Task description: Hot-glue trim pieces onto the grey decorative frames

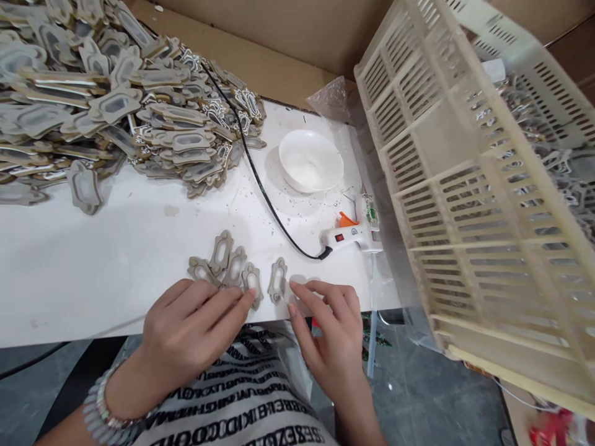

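A short row of small grey ornate frame pieces point(222, 251) lies near the table's front edge. My left hand point(190, 328) rests over their near side, fingers stretched forward and bent a little. Its index fingertip touches the rightmost piece of that group point(251, 279); its thumb is hidden. One more frame piece point(277, 279) lies apart, just to the right. Beside it is my right hand point(330, 322), thumb and index finger apart, their tips near its lower right edge. A faint thin sliver shows by the thumb tip, too blurred to name.
A large heap of similar frames point(116, 102) covers the back left. A white bowl point(311, 162) stands at the back right. A white glue gun point(351, 237) with a black cord point(264, 192) lies at the right edge. Further right stands a tall slatted cream crate point(446, 204) holding metal-looking pieces.
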